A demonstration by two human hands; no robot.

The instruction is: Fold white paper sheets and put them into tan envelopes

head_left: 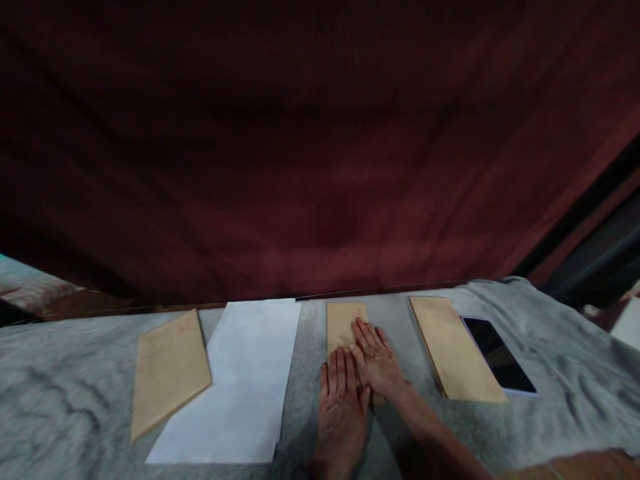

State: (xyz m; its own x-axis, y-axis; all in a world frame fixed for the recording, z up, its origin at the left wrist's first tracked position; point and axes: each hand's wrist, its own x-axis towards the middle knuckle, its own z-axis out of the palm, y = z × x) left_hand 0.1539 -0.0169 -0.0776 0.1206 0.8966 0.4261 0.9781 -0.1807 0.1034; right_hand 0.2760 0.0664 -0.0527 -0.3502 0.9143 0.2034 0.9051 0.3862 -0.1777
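Note:
A brown paper envelope [343, 327] lies lengthwise in front of me on the grey cloth. My left hand [341, 407] rests flat on its near left part, fingers stretched forward. Farther up and to the right, my right hand [377, 359] presses flat on the same envelope, its fingers pointing up and left. The two hands touch or nearly touch at the thumb side. Between and beneath them much of the envelope is hidden. Neither hand grips anything.
Left of my hands lies a stack of white paper [240, 387], with another brown envelope [170, 373] overlapping its left edge. To the right are a pile of brown envelopes [455, 350] and a dark-screened phone [500, 357]. A grey cloth [60, 393] covers the surface; a dark red curtain [320, 167] hangs behind.

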